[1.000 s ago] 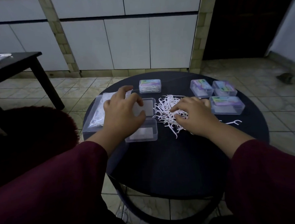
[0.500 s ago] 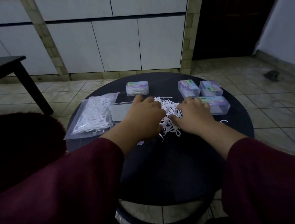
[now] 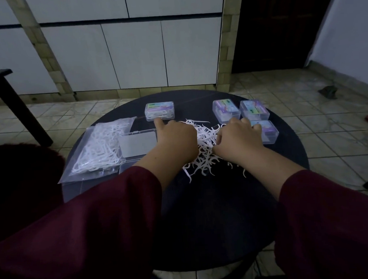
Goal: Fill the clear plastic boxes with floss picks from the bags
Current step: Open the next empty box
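Leaving the open box (image 3: 138, 145), the left hand (image 3: 176, 139) now joins the right hand (image 3: 239, 140) on the floss picks (image 3: 204, 138) piled mid-bench (image 3: 213, 212). Both hands' fingers curl into the pile; whether they pinch any picks is hidden.

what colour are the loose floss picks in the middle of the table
White: the picks lie in a pile between both hands, seen in the head view.

Clear glossy plastic boxes (image 3: 159, 111) and white plastic floss picks (image 3: 205, 138) on a matt black table (image 3: 213, 212).

table (image 3: 213, 212) near half bare; closed boxes (image 3: 226, 110) crowd far edge.
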